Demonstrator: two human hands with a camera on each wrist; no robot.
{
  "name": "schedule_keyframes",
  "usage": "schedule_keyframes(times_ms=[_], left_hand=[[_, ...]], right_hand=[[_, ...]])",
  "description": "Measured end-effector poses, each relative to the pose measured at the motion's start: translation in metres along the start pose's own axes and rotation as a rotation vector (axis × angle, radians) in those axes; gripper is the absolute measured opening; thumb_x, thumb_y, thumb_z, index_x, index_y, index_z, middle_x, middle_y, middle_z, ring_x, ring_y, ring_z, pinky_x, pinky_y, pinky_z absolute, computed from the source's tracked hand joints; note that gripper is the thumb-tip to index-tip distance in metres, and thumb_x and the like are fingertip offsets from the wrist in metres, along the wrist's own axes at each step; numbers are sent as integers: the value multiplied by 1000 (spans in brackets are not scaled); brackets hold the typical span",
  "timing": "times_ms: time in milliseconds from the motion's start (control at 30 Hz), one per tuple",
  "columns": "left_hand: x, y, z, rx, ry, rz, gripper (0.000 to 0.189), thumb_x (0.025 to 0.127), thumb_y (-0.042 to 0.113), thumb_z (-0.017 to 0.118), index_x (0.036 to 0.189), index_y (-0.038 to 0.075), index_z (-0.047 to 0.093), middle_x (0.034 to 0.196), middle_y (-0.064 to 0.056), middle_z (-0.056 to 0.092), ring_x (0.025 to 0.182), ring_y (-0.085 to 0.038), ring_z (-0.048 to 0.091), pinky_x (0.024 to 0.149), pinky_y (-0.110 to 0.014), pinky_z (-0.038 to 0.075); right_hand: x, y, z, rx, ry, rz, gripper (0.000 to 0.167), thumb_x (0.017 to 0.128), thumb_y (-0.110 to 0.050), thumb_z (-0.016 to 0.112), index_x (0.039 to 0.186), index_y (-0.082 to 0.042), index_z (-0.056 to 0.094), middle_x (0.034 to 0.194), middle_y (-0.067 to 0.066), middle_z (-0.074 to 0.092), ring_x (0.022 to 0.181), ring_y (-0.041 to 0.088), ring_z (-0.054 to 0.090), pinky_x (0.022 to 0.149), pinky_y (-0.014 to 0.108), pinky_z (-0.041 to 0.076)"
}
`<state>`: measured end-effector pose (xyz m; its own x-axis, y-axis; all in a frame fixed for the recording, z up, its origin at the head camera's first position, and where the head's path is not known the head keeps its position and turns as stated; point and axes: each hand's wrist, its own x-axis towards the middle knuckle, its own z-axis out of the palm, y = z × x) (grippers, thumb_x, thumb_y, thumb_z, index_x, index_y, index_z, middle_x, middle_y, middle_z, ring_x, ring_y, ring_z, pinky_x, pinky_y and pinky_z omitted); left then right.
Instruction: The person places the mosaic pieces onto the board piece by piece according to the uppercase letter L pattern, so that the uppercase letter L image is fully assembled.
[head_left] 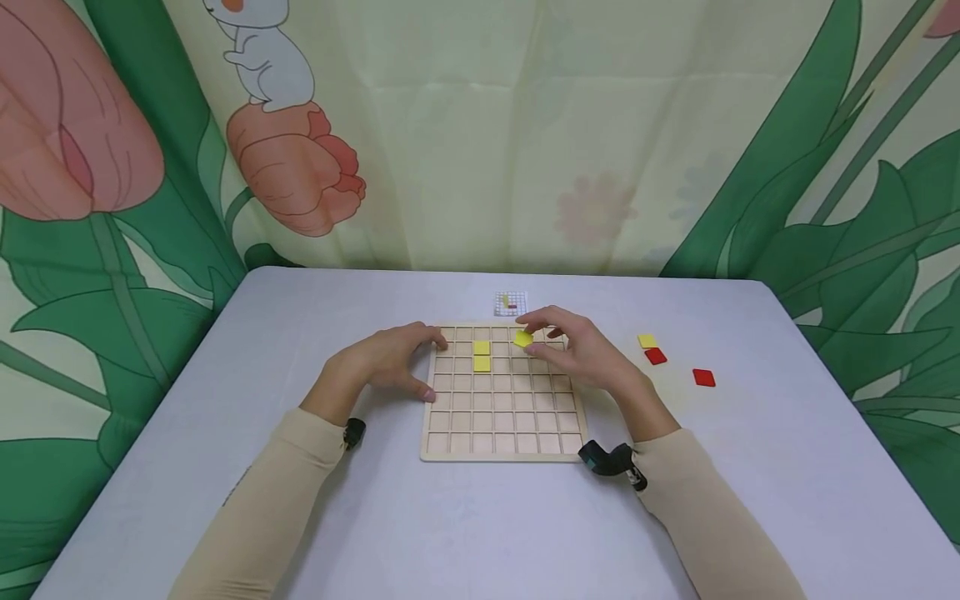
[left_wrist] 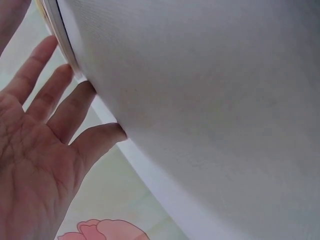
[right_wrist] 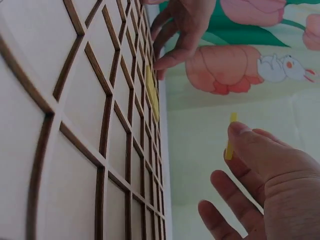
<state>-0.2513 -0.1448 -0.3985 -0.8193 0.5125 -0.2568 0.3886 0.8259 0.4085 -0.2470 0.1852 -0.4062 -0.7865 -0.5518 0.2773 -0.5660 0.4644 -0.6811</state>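
A wooden grid board (head_left: 504,423) lies on the table, with two yellow square tiles (head_left: 482,356) set one above the other in its upper left part. My left hand (head_left: 390,360) rests at the board's left edge, thumb and fingers spread apart. In the left wrist view, the fingertips of the left hand (left_wrist: 55,120) touch along the edge. Between thumb and index finger, my right hand (head_left: 581,346) pinches a yellow tile (head_left: 522,338) over the upper right of the board. The right wrist view shows this tile (right_wrist: 231,136) edge-on, apart from the grid.
Right of the board lie a loose yellow tile (head_left: 647,341), a red tile (head_left: 656,356) touching or close to it, and another red tile (head_left: 703,377). Behind the board is a small pattern card (head_left: 510,303). A printed curtain (head_left: 480,167) hangs behind the table.
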Motion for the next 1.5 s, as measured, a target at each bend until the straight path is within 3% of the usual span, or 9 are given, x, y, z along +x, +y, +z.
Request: schedule_keyframes(times_ms=[167, 433, 700, 967, 1500], left_hand=[[-1, -1, 0, -4, 6, -4, 79, 71, 45, 94, 136, 22, 56, 152, -5, 50, 142, -28, 46, 118, -50, 38], [2, -3, 1, 6, 4, 4, 79, 71, 46, 94, 136, 22, 56, 153, -6, 49, 144, -29, 44, 119, -51, 37], [2, -2, -2, 15, 4, 5, 79, 71, 46, 94, 137, 24, 55, 152, -5, 50, 142, -27, 46, 118, -50, 38], [3, -2, -1, 15, 5, 0, 79, 71, 46, 94, 137, 23, 56, 153, -6, 49, 144, -28, 44, 120, -50, 37], [2, -3, 2, 15, 8, 7, 78, 71, 44, 94, 136, 23, 55, 149, -4, 52, 140, -27, 48, 118, -49, 39]], right_hand=[[8, -2, 7, 47, -9, -2, 45, 93, -14, 78, 135, -9, 63, 125, 3, 68, 117, 23, 64, 98, 49, 53], [15, -5, 19, 69, -76, -12, 42, 91, -13, 79, 131, -11, 65, 114, 0, 71, 113, 23, 64, 99, 52, 52], [19, -7, 30, 29, -122, 23, 39, 92, -16, 79, 129, -13, 67, 112, -4, 70, 112, 23, 64, 100, 46, 52], [22, -11, 39, 27, -178, -2, 39, 91, -14, 79, 128, -12, 67, 110, -2, 70, 112, 21, 63, 105, 46, 51], [21, -21, 50, -84, -256, -4, 36, 92, -17, 78, 127, -11, 70, 116, -1, 69, 110, 21, 62, 101, 42, 50]])
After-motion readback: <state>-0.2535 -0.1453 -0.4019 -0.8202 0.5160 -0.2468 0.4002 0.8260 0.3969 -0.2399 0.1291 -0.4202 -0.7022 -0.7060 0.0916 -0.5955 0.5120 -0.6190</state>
